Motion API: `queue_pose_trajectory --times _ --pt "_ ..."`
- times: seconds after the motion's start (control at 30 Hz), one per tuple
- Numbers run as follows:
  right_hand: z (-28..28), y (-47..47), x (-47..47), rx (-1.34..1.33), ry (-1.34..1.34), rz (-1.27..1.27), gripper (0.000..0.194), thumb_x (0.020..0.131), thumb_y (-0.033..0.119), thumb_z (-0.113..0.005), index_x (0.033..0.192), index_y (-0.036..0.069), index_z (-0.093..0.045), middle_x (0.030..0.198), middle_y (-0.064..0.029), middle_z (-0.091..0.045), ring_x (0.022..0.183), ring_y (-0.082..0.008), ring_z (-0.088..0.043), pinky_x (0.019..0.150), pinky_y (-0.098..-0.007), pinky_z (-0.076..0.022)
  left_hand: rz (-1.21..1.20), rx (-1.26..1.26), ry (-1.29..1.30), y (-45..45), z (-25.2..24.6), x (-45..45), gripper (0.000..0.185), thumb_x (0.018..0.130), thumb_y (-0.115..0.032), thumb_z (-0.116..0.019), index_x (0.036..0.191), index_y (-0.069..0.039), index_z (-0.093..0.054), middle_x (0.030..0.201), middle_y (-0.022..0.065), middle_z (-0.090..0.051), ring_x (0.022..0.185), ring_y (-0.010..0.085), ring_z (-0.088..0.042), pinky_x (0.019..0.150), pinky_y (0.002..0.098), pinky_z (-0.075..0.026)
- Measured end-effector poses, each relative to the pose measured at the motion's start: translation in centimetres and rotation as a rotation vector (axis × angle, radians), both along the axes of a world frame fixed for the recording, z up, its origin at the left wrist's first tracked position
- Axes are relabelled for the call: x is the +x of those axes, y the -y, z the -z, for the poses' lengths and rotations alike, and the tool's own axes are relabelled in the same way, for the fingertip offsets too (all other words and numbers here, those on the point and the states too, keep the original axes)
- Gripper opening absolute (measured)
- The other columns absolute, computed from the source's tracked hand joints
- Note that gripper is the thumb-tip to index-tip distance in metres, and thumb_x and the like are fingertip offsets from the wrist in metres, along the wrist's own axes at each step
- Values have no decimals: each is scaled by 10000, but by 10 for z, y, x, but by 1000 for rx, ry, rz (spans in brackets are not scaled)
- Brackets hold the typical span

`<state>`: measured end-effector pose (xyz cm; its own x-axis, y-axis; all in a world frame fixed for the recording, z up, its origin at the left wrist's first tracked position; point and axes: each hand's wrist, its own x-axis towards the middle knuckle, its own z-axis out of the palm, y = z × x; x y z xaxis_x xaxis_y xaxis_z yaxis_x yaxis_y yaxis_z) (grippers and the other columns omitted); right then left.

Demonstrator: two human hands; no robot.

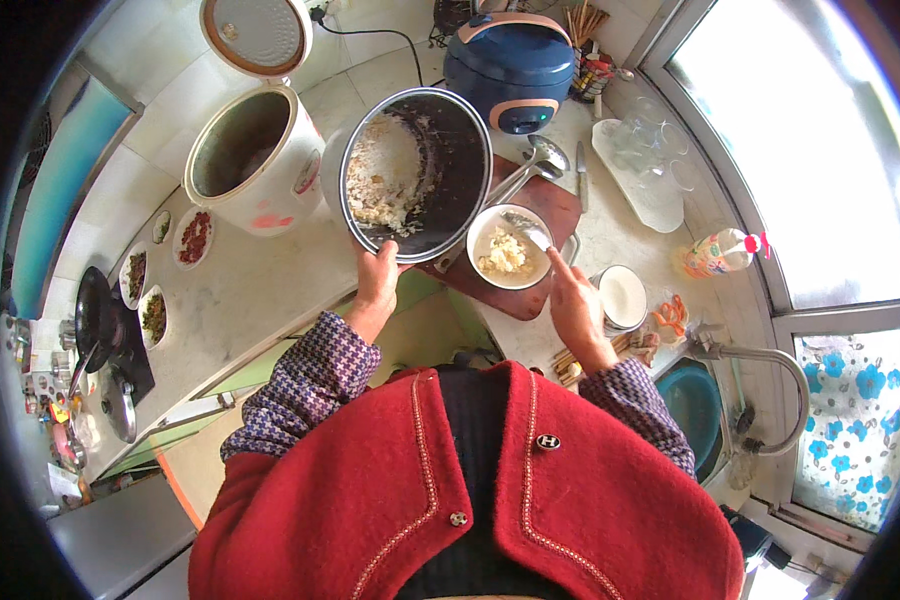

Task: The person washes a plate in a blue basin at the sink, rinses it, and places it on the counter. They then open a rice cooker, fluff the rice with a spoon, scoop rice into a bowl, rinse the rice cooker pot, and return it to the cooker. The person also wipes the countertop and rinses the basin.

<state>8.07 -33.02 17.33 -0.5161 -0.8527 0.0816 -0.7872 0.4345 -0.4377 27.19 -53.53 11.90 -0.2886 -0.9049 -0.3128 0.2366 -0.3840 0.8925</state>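
Note:
My left hand [376,283] grips the near rim of a dark rice cooker inner pot [457,169], which is tilted so its inside faces me. Cooked rice [379,187] clings to the pot's left wall and bottom. In my right hand [576,311] is a metal spoon [526,225], its bowl inside a white bowl [476,264]. A clump of rice [506,253] lies in that bowl. Beneath the bowl is a reddish-brown cutting board [521,304]. Just right of my right hand stands a stack of white bowls [621,298].
An open white rice cooker [300,154] stands left of the pot, a blue rice cooker [506,67] behind it. Ladles [544,154] and a knife [581,176] lie beyond the board. Dishes of food [193,238], a wok [94,315], glasses [649,142], a bottle [720,253] and a faucet [791,375] are around.

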Motion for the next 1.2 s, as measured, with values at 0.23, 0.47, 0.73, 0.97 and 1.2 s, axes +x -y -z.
queue_pose_trajectory --times 0.23,0.47,0.73,0.97,1.2 --pt "-56 48 14 -260 84 -337 512 750 76 -580 1248 163 -499 750 -136 -533 673 -323 -586 596 -413 -472 209 -54 -89 -19 -22 -4 424 827 12 -403 1249 -8 -363 1192 144 -484 996 271 -568 819 388 -525" --pt "-70 101 25 -119 -368 -558 722 680 160 -644 1328 29 -354 929 -172 -542 798 -289 -613 660 -363 -500 209 -222 3 -36 -36 -11 377 840 -22 -473 1206 53 -428 1171 112 -516 965 207 -547 850 300 -440" --pt "-44 74 -3 12 -266 -438 518 767 128 -549 1276 147 -451 864 -148 -558 731 -305 -619 603 -394 -495 266 -364 160 -27 -30 -1 482 801 9 -464 1264 72 -347 1163 155 -494 988 214 -513 864 295 -423" --pt "-30 80 -16 -83 25 -77 422 783 81 -504 1198 152 -527 829 -180 -606 725 -354 -619 632 -434 -505 326 -701 245 -36 -35 -11 732 784 59 -438 1397 25 -40 1323 228 -342 1169 295 -427 989 324 -340" --pt "-28 72 -16 -96 125 -264 371 766 76 -521 1119 154 -606 854 -202 -629 792 -359 -619 698 -425 -502 353 -845 276 -41 -42 -28 760 782 55 -440 1401 16 1 1398 281 -227 1289 359 -293 1044 350 -251"
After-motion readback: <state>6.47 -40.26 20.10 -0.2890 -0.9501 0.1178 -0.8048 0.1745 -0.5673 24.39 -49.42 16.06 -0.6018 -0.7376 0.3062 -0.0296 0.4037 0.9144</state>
